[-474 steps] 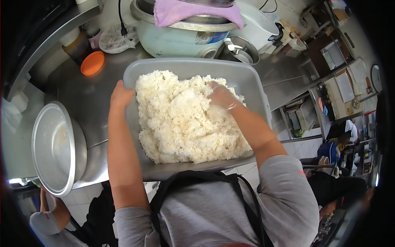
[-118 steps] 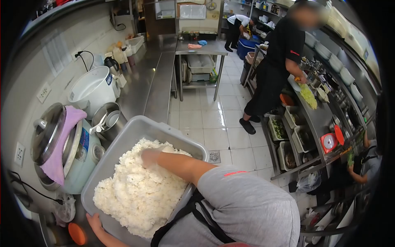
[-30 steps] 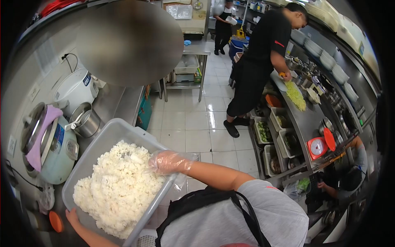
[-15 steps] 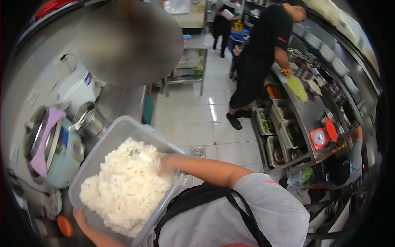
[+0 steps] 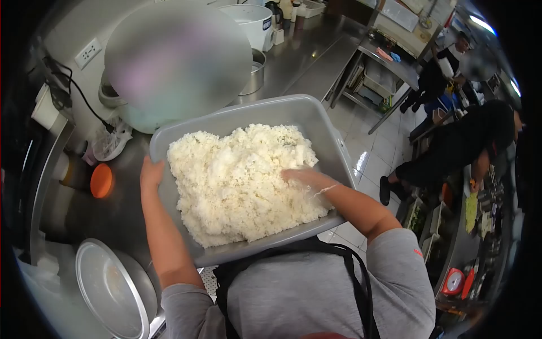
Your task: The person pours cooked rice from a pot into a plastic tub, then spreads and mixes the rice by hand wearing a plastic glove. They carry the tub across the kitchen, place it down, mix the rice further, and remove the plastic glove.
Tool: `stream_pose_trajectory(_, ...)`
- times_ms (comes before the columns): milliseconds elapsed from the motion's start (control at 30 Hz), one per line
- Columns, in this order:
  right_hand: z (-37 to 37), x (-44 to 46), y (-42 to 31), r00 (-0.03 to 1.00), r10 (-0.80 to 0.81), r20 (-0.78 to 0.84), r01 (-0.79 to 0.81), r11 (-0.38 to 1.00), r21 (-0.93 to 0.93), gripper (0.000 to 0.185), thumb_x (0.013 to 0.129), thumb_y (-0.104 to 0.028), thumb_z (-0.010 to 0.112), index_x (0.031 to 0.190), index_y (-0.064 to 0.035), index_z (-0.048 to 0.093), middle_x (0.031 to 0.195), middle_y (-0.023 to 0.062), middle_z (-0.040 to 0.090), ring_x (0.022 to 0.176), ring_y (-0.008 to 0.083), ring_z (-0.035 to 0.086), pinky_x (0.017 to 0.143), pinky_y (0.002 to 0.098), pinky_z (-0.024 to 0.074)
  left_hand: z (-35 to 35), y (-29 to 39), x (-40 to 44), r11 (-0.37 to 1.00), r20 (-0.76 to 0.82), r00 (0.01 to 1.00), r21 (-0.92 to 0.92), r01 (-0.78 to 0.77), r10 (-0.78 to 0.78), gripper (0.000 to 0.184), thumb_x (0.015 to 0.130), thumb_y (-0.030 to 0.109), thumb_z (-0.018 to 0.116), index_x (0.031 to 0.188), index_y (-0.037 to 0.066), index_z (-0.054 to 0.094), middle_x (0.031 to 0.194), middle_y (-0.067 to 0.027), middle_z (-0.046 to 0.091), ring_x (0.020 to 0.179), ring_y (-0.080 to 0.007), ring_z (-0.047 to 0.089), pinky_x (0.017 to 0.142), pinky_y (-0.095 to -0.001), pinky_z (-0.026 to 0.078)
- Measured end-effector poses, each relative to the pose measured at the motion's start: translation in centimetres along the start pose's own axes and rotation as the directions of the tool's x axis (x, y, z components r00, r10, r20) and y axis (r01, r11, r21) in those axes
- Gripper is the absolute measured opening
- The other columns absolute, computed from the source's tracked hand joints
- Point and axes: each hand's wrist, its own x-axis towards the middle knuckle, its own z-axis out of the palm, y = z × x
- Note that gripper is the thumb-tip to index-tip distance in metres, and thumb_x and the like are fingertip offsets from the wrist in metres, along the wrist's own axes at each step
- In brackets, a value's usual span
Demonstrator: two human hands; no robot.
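Observation:
A grey rectangular tub (image 5: pixel 271 107) holds a large mound of white rice (image 5: pixel 237 181) and rests at the edge of the steel counter. My left hand (image 5: pixel 151 174) grips the tub's left rim, its fingers wrapped round the edge. At the right side of the mound, my right hand (image 5: pixel 305 179), in a thin clear plastic glove, presses into the rice; its fingertips are partly sunk and hidden. Whether it holds any rice cannot be made out.
On the left are an orange bowl (image 5: pixel 102 181) and a large metal bowl (image 5: pixel 110 288). Behind the tub stand a metal pot (image 5: pixel 255 73) and a white container (image 5: pixel 248 22). A co-worker in black (image 5: pixel 463 150) works at the right counter.
The view has swung back toward the counter, so the tub appears more central and level. My right hand has moved from the tub's right edge onto the rice. My left hand still holds the rim.

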Motion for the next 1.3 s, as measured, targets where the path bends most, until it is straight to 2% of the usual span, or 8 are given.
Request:
stream_pose_trajectory(167,2.6,-3.9,-9.4,0.984,0.176,0.007,-0.168,0.925,0.341,0.054,0.074,-0.039,0.056,0.114,-0.0033,0.048,0.122,0.0205,0.040,0.111,0.0239,0.040,0.091,0.0287,0.0318,-0.3,0.9,0.5,0.991,-0.005,0.999,0.126,-0.034,0.035,0.047,0.070,0.026,0.052,0.111,0.004,0.044,0.104,-0.0170,0.054,0.097,-0.0308,0.051,0.081,-0.0367,0.039)
stream_pose_trajectory(667,0.9,-0.8,-10.8,0.900,-0.252,-0.355,0.235,0.968,-0.091,0.052,0.069,-0.033,0.065,0.110,-0.0049,0.050,0.107,0.0141,0.053,0.101,0.0209,0.049,0.087,0.0278,0.0361,0.7,0.7,4.5,0.993,0.055,0.992,0.007,-0.117,0.117,0.040,0.067,0.021,0.052,0.103,0.002,0.049,0.098,-0.0176,0.055,0.092,-0.0304,0.053,0.078,-0.0357,0.040)
stream_pose_trajectory(767,0.7,-2.7,-16.9,0.934,0.195,-0.300,-0.296,0.892,-0.342,0.056,0.065,-0.035,0.067,0.111,-0.0085,0.049,0.112,0.0143,0.050,0.104,0.0220,0.047,0.088,0.0285,0.0357,0.3,1.5,3.6,0.996,0.062,0.994,-0.015,-0.092,0.093,0.040,0.067,0.020,0.053,0.103,0.002,0.049,0.098,-0.0176,0.056,0.091,-0.0300,0.053,0.077,-0.0353,0.040)
stream_pose_trajectory(867,0.4,0.2,-13.8,0.965,-0.260,-0.044,0.192,0.808,-0.557,0.065,0.063,-0.037,0.067,0.117,-0.0095,0.044,0.114,0.0136,0.048,0.106,0.0216,0.046,0.088,0.0279,0.0371,0.0,2.1,3.4,0.998,0.056,0.996,-0.007,-0.063,0.063,0.041,0.067,0.020,0.054,0.104,0.002,0.049,0.098,-0.0173,0.056,0.091,-0.0297,0.053,0.078,-0.0352,0.040)
stream_pose_trajectory(933,2.0,0.2,-15.6,0.983,-0.183,0.013,0.169,0.880,-0.443,0.077,0.054,-0.036,0.073,0.120,-0.0122,0.041,0.124,0.0134,0.036,0.104,0.0282,0.045,0.088,0.0316,0.0377,0.3,1.8,3.7,0.997,0.050,0.996,0.023,-0.075,0.074,0.042,0.067,0.020,0.054,0.104,0.002,0.049,0.099,-0.0169,0.056,0.092,-0.0296,0.053,0.078,-0.0351,0.040)
stream_pose_trajectory(1000,4.6,0.2,-17.8,0.955,-0.286,0.080,0.209,0.455,-0.866,0.073,0.059,-0.035,0.067,0.123,-0.0170,0.037,0.128,0.0144,0.031,0.108,0.0329,0.041,0.089,0.0358,0.0384,0.5,1.7,3.8,0.998,0.048,0.997,0.007,-0.068,0.067,0.042,0.068,0.020,0.055,0.105,0.001,0.048,0.100,-0.0172,0.055,0.093,-0.0294,0.053,0.078,-0.0351,0.040)
stream_pose_trajectory(1100,7.0,2.7,-16.0,0.929,-0.351,0.117,0.206,0.230,-0.951,0.061,0.065,-0.030,0.061,0.121,-0.0169,0.041,0.129,0.0141,0.029,0.109,0.0350,0.039,0.086,0.0398,0.0395,0.9,1.2,4.7,0.996,0.092,0.993,-0.052,-0.074,0.079,0.045,0.068,0.020,0.055,0.107,0.000,0.047,0.104,-0.0181,0.053,0.097,-0.0294,0.051,0.080,-0.0352,0.039)
stream_pose_trajectory(1300,5.9,5.0,-10.8,0.781,-0.619,-0.085,0.404,0.603,-0.688,0.015,0.076,-0.019,0.050,0.085,-0.0102,0.058,0.089,0.0116,0.058,0.083,0.0267,0.055,0.073,0.0359,0.0437,0.2,0.8,3.7,0.964,0.136,0.975,-0.225,-0.141,0.175,0.052,0.068,0.017,0.058,0.114,-0.002,0.043,0.109,-0.0177,0.051,0.099,-0.0261,0.049,0.085,-0.0356,0.038)
